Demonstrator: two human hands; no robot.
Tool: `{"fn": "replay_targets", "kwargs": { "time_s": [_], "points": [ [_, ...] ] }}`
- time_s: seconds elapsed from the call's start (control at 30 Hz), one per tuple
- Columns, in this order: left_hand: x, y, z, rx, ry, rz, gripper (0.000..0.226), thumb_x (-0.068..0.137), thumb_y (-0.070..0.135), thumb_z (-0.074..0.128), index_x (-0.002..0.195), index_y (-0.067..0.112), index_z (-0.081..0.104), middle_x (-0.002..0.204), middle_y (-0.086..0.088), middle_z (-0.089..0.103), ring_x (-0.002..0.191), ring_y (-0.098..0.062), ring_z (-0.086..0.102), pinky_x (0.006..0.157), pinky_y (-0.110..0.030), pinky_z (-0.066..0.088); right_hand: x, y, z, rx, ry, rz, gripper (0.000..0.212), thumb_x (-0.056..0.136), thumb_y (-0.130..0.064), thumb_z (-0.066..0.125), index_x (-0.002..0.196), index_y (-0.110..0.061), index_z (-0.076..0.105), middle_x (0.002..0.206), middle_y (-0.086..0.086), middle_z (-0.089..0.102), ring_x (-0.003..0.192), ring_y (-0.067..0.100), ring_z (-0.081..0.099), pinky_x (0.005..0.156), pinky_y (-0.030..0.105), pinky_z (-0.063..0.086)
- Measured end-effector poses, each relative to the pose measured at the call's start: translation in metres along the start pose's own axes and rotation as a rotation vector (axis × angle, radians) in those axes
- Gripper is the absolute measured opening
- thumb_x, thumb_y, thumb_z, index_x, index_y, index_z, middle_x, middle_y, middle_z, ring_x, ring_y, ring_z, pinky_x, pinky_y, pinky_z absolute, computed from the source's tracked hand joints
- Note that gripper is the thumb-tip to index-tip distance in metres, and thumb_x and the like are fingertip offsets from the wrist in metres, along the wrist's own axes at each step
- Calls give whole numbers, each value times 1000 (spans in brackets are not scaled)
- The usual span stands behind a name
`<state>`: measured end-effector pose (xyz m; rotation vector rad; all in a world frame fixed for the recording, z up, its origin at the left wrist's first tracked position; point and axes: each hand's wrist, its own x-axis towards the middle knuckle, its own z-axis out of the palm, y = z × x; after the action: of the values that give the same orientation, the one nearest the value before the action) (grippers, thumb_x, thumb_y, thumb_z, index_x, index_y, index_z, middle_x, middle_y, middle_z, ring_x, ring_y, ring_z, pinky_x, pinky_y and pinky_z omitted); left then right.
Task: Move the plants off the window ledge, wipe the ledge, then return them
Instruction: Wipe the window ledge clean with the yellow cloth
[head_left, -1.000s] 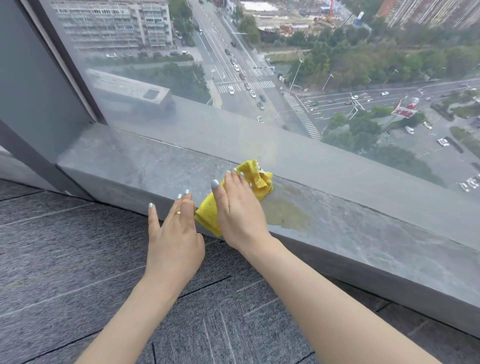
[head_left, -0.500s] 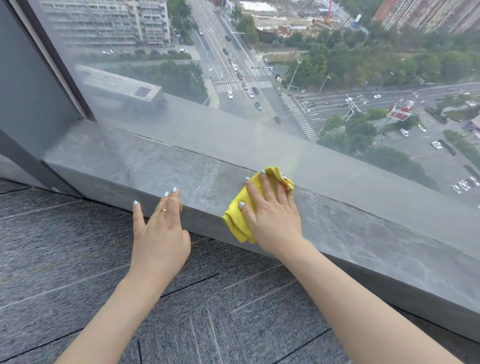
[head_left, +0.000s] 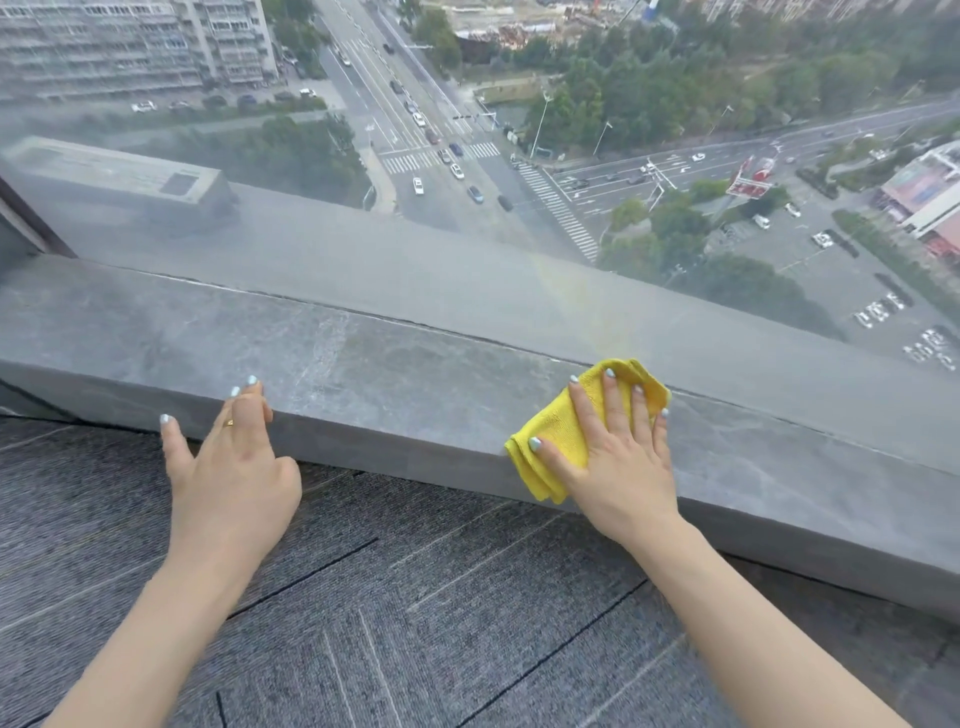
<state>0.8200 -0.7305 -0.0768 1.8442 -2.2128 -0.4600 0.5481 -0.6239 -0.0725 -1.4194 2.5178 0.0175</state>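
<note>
A grey stone window ledge (head_left: 395, 364) runs across the view under a large window. My right hand (head_left: 618, 457) lies flat with straight fingers on a folded yellow cloth (head_left: 558, 434), pressing it on the ledge near its front edge. My left hand (head_left: 234, 467) rests at the ledge's front edge, its fingertips on the top and the thumb spread out to the left. No plants are in view.
The window glass (head_left: 519, 156) rises right behind the ledge, with a street far below. Grey carpet tiles (head_left: 389, 623) cover the floor in front. A dark window frame post (head_left: 21, 218) stands at the far left.
My right hand has slid the yellow cloth to the right along the ledge. My left hand has stayed at the front edge.
</note>
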Motion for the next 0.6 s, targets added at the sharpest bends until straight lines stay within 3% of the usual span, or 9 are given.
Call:
{"fn": "replay_targets", "kwargs": {
  "time_s": [0.07,0.17,0.23,0.33,0.4,0.43,0.53,0.6],
  "points": [
    [0,-2,2,-10,-1,-3,44,75,-4,45,117,3,35,140,-9,45,134,-23,37,113,-49,-9,-4,-2,0,19,14,26,91,66,-79,1,148,-39,-1,159,-1,-14,146,24,-15,116,42,-13],
    [1,-3,4,-15,13,6,45,74,-6,44,118,3,35,138,-9,46,133,-23,38,113,-49,-9,-7,-19,3,85,45,63,71,89,-63,21,150,-31,3,160,7,-9,146,30,-13,117,43,-11],
    [1,-2,5,-2,25,-2,45,74,-7,45,117,3,36,139,-10,46,133,-24,38,113,-51,-8,-4,-36,4,89,51,51,67,94,-53,29,150,-26,5,160,11,-9,146,33,-14,115,45,-14],
    [6,-6,11,6,-10,-21,44,74,-7,47,114,5,35,139,-12,45,125,-33,45,110,-65,10,4,-65,7,97,34,-37,66,95,-48,30,150,-21,6,159,15,-10,145,36,-15,112,48,-19],
    [8,-8,12,-43,-18,-14,43,73,-2,46,110,14,31,140,-11,42,107,-42,54,92,-74,32,7,-76,8,101,24,-97,65,95,-47,30,150,-21,7,159,14,-10,145,36,-15,110,50,-22],
    [8,-8,13,-61,-14,-29,43,73,2,45,111,17,31,139,-12,42,102,-44,56,88,-74,35,8,-75,8,91,26,-122,64,95,-46,29,150,-22,7,159,13,-9,145,35,-14,109,51,-24],
    [12,-11,16,91,-3,-31,53,74,5,49,124,11,34,124,-19,49,109,-45,52,96,-66,30,3,-43,8,30,44,-144,62,96,-47,25,150,-25,5,160,5,-8,147,30,-12,107,54,-25],
    [19,-22,24,63,-24,-42,66,69,1,49,129,18,27,106,-22,51,91,-46,56,83,-73,37,-3,-3,6,-12,44,-90,63,94,-52,15,150,-27,3,160,3,-9,147,27,-12,107,54,-24]
  ]
}}
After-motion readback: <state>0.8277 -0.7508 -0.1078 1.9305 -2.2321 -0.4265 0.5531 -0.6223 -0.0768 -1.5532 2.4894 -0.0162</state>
